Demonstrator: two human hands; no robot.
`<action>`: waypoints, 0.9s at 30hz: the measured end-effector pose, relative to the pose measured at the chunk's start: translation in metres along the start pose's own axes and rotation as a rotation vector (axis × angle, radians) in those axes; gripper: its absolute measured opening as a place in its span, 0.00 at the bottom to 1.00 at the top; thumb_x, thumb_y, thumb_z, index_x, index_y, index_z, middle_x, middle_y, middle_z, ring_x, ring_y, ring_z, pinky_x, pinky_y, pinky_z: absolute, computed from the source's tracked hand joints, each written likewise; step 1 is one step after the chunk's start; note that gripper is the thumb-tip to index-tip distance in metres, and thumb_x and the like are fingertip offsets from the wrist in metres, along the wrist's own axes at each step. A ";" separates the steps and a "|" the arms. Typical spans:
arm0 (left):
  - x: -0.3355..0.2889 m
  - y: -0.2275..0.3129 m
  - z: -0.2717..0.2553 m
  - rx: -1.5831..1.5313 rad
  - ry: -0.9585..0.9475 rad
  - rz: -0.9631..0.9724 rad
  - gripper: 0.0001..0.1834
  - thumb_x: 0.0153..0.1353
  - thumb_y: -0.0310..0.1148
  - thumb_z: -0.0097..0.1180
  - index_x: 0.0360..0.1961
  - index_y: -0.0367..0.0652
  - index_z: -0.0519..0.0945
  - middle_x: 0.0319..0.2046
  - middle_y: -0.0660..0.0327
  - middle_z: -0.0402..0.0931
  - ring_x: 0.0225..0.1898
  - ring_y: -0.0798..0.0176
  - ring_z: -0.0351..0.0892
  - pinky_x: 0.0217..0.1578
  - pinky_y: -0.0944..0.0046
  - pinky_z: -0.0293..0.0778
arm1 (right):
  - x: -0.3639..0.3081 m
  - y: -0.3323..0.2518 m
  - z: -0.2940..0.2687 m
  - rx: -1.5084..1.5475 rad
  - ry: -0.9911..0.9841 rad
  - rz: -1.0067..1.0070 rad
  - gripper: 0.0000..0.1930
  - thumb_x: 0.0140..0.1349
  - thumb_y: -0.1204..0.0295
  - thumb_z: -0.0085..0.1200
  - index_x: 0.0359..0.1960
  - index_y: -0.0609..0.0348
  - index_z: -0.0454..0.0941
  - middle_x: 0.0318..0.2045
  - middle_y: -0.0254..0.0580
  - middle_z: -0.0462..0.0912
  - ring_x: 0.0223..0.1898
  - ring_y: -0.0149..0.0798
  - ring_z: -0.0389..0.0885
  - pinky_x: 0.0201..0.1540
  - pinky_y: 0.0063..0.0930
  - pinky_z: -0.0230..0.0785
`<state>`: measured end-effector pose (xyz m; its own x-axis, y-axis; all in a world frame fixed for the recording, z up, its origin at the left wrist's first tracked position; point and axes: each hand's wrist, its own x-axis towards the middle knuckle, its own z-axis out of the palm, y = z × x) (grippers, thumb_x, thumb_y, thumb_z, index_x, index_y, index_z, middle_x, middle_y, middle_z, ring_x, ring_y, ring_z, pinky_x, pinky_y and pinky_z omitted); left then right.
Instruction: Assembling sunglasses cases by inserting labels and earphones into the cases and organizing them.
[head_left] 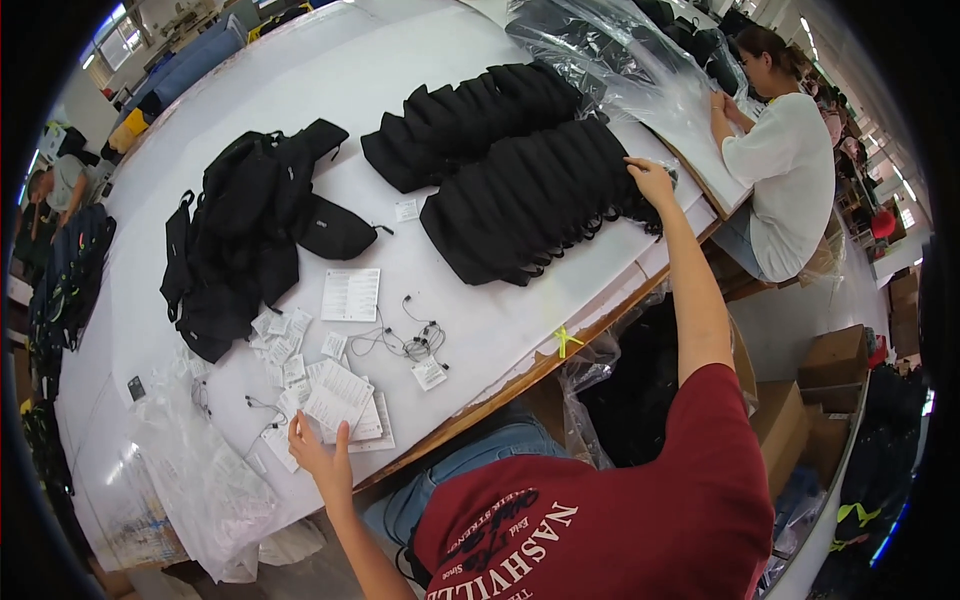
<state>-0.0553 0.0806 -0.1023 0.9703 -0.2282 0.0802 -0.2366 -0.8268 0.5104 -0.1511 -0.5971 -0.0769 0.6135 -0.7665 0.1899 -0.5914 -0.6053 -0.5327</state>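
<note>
Cards point(338, 396), white and printed, lie in an overlapping stack near the front edge of the white table point(490, 345), and your left hand point(322, 460) is right at them. Thumb and fingers are spread there, at the stack's lower-left side; can't tell whether they press on paper. Your right arm reaches out well apart from that, and your right hand point(652, 182) has its fingertips at the right end of the nearer row of black fabric pieces point(530, 200) (touching, by the look of it). Pinching or just resting, can't tell from here. That row is packed tight, dark loops along its lower side; a second row point(470, 120) of similar pieces sits just behind it. Left of both you've got a loose heap of black bags point(250, 220). Between heap and stack: small white tags point(283, 335), a separate printed sheet point(350, 295), a tangle of black cords point(410, 345). Clear plastic bag point(205, 470) slumps at the table's left front. Yellow-green ribbon point(563, 342) at the wooden edge. To your right, a co-worker point(795, 180) in a white top, hands at clear plastic sheeting point(640, 60).
</note>
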 end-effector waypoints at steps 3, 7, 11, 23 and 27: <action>0.000 0.001 0.008 0.047 0.029 0.023 0.35 0.54 0.45 0.60 0.57 0.34 0.66 0.57 0.46 0.59 0.57 0.42 0.56 0.57 0.48 0.54 | -0.012 -0.023 -0.003 -0.421 0.336 -0.242 0.17 0.58 0.61 0.50 0.48 0.48 0.78 0.38 0.50 0.81 0.43 0.51 0.78 0.50 0.36 0.67; 0.000 -0.002 0.015 0.051 0.123 0.036 0.27 0.54 0.42 0.60 0.50 0.36 0.74 0.51 0.51 0.67 0.54 0.46 0.61 0.56 0.51 0.56 | -0.084 -0.136 0.017 0.379 -0.088 -0.308 0.13 0.58 0.74 0.53 0.46 0.55 0.77 0.33 0.40 0.80 0.30 0.31 0.76 0.36 0.22 0.69; 0.003 0.009 0.014 -0.022 0.166 -0.007 0.22 0.52 0.38 0.61 0.47 0.38 0.75 0.47 0.55 0.70 0.51 0.50 0.63 0.54 0.53 0.57 | -0.189 -0.203 0.070 0.377 -0.418 -0.535 0.07 0.57 0.75 0.55 0.37 0.57 0.81 0.28 0.33 0.78 0.26 0.24 0.72 0.29 0.17 0.65; -0.013 0.002 -0.002 -0.785 0.185 -0.253 0.18 0.54 0.33 0.61 0.44 0.35 0.76 0.31 0.61 0.78 0.32 0.70 0.71 0.35 0.69 0.67 | -0.249 -0.295 0.174 0.084 -0.566 -0.635 0.05 0.53 0.69 0.56 0.29 0.54 0.75 0.28 0.35 0.73 0.28 0.40 0.74 0.32 0.32 0.67; -0.025 0.018 -0.013 -1.152 0.131 -0.320 0.21 0.55 0.30 0.60 0.49 0.33 0.73 0.40 0.60 0.77 0.40 0.68 0.74 0.42 0.70 0.68 | -0.251 -0.300 0.161 0.017 -0.620 -0.621 0.06 0.53 0.68 0.57 0.30 0.54 0.76 0.29 0.37 0.76 0.32 0.40 0.77 0.35 0.33 0.69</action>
<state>-0.0831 0.0783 -0.0843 0.9904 0.0126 -0.1376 0.1350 0.1243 0.9830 -0.0434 -0.1884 -0.0978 0.9987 -0.0419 -0.0299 -0.0513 -0.8672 -0.4952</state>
